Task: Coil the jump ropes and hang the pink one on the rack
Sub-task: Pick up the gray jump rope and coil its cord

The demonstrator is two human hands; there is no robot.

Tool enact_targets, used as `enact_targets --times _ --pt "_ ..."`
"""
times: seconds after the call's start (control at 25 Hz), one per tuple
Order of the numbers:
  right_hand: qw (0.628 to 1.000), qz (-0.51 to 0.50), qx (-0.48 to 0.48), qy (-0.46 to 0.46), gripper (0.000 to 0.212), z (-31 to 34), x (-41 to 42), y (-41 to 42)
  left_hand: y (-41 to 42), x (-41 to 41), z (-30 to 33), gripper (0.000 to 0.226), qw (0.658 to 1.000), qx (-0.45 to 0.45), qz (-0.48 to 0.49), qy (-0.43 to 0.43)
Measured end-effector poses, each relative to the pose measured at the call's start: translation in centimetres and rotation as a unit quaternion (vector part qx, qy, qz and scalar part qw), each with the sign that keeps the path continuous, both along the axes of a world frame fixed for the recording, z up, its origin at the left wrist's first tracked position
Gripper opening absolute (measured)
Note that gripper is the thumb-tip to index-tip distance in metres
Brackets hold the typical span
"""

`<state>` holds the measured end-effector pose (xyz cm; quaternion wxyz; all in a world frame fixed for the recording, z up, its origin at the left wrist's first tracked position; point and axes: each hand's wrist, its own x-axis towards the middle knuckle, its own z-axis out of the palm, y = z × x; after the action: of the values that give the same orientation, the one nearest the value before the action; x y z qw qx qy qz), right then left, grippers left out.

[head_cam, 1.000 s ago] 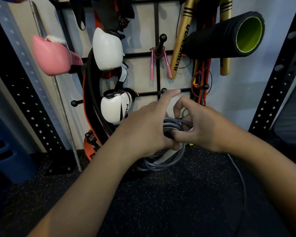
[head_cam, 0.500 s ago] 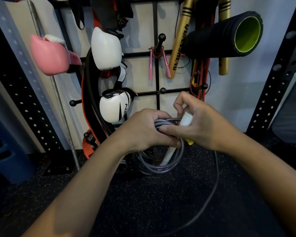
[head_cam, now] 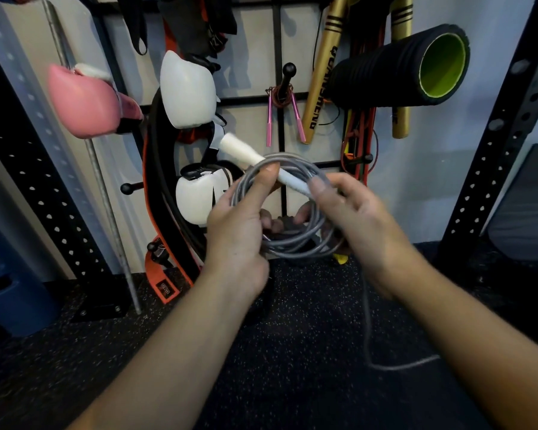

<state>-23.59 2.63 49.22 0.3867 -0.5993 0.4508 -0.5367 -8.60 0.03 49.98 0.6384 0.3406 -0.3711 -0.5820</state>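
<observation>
Between my hands is a grey jump rope [head_cam: 292,243] wound into several loops, with a white handle [head_cam: 246,153] sticking up to the left. My left hand [head_cam: 239,225] pinches the coil on its left side. My right hand [head_cam: 354,218] grips the coil's right side near the white handle's lower end. A loose tail of grey rope [head_cam: 385,364] trails down to the floor. The pink jump rope [head_cam: 283,116] hangs coiled on a black peg of the wall rack [head_cam: 280,41], its two pink handles pointing down.
On the rack hang a pink boxing glove [head_cam: 84,103], white gloves [head_cam: 187,91], gold sticks [head_cam: 320,79], a black foam roller [head_cam: 398,66] and red bands [head_cam: 357,144]. Black perforated uprights [head_cam: 494,156] stand at both sides. The floor is black speckled rubber [head_cam: 261,352].
The coil has been raised and turned flat towards me. The white handle now points up to the left across the loops. My hands have moved apart to the coil's sides.
</observation>
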Motion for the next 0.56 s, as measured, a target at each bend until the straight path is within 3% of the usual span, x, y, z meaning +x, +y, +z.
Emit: enact_targets --times 0.12,0.2,0.36,0.44,0.56 --pt "0.993 -0.02 -0.035 -0.109 0.03 -1.1 1.7 0.2 0.6 -1.0 -0.4 0.028 0.999 0.02 0.033 0.017" --pt "0.993 -0.014 -0.034 -0.115 0.025 -1.4 1.5 -0.1 0.5 -0.5 -0.3 0.029 1.0 0.011 0.011 -0.012" --pt "0.998 -0.018 -0.061 0.005 0.022 -0.2 -0.1 -1.0 -1.1 2.7 0.3 0.091 0.981 -0.101 0.031 -0.165" --pt "0.994 -0.004 -0.07 0.087 0.023 0.8 -1.0 -0.7 -1.2 4.9 2.0 0.107 0.923 -0.207 0.034 -0.322" --pt "0.974 0.064 -0.061 0.208 0.034 1.7 -1.3 -0.2 -0.3 7.2 4.9 0.104 0.781 -0.232 -0.141 -0.562"
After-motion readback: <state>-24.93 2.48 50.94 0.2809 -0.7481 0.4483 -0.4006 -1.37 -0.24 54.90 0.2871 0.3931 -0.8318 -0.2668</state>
